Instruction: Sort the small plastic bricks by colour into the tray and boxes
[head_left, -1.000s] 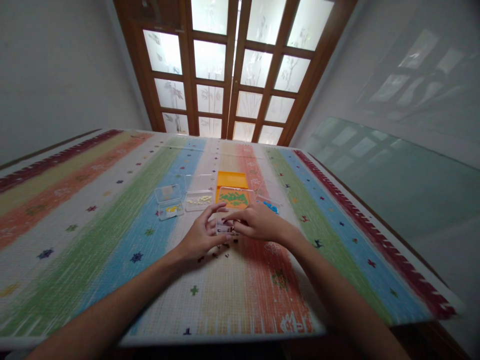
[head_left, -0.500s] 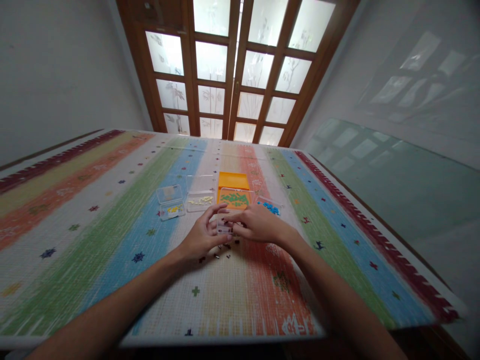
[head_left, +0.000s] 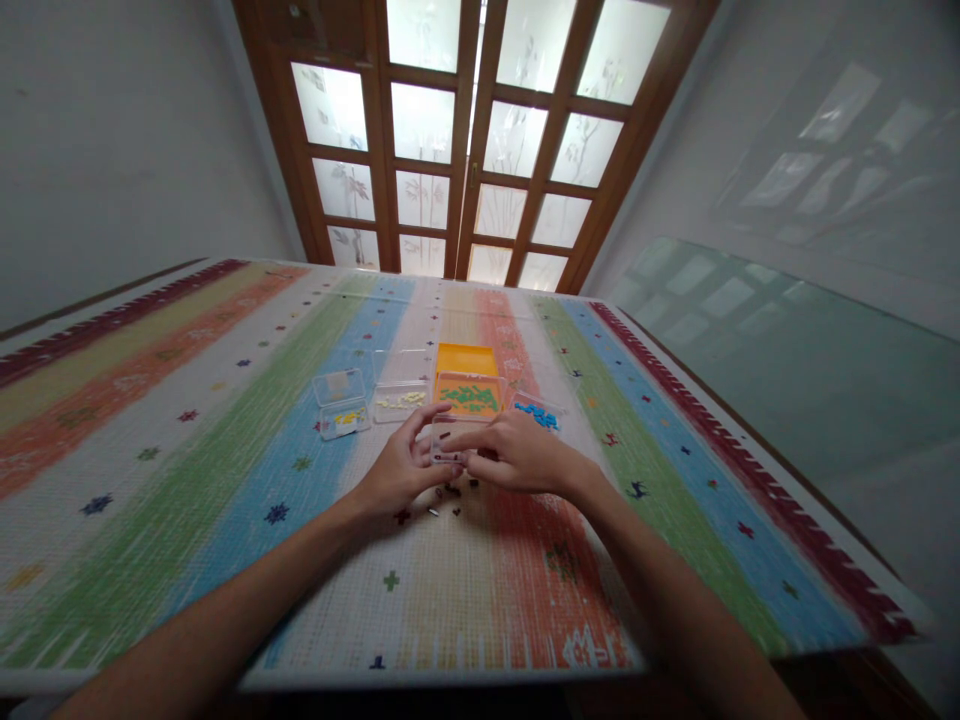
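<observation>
Both hands meet over a small clear plastic box (head_left: 448, 441) near the middle of the table (head_left: 187, 480), which is covered by a striped cloth. The left hand (head_left: 401, 470) curls around the box's left side, fingers lightly bent and touching its edge; the right hand (head_left: 517, 455) reaches in from the other side, fingertips drawn together at the box's near rim, though whether they pinch a piece is too small to tell. A few small dark pieces (head_left: 450, 495) lie loose on the cloth just below the box, between and under the hands.

Beyond the hands sit other open boxes in a row: one with yellow pieces (head_left: 341, 412), one with pale pieces (head_left: 400, 400), an orange tray with green pieces (head_left: 469, 395) and a box with blue pieces (head_left: 536, 413).

It looks like the dark pieces are being gathered into the clear box. The loose ones close by would need a fine fingertip pinch, with the left hand steadying the box.
</observation>
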